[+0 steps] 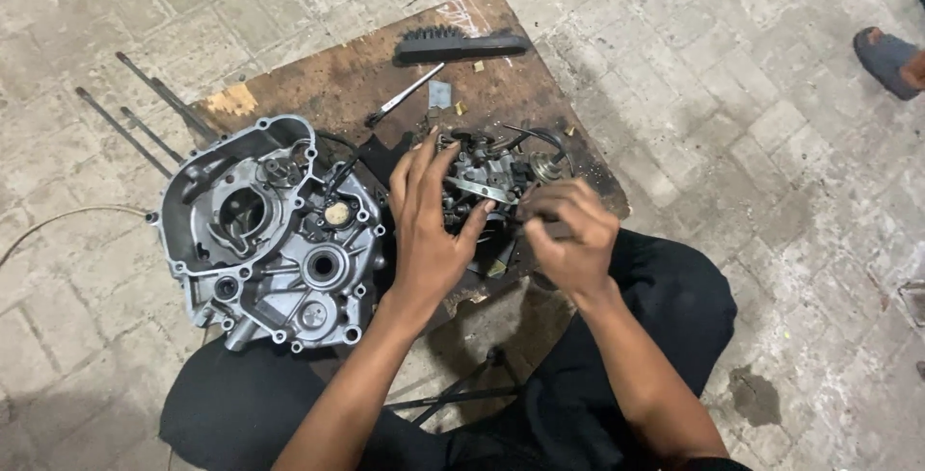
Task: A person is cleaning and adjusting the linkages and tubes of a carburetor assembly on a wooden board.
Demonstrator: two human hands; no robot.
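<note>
- The carburettor [482, 177], a small dark metal assembly, sits between my two hands on the far right part of the board [318, 81], just ahead of my knees.
- My left hand [429, 225] covers its left side: fingers spread and curled over the top, thumb against its near face. It grips the body.
- My right hand [570, 232] lies at its near right edge, fingers closed to a pinch on a small part there; I cannot tell what the part is.
- Both hands touch the assembly; the left has the fuller hold.
- A thin cable [540, 134] loops from its far side.
- The grey crankcase [270, 235] lies flat to the left, just beside my left hand.
- A brush [461, 44] and a slim tool [405, 95] lie farther off on the board.
- Rods [145, 115] rest on the paved floor [752, 95], well left.
</note>
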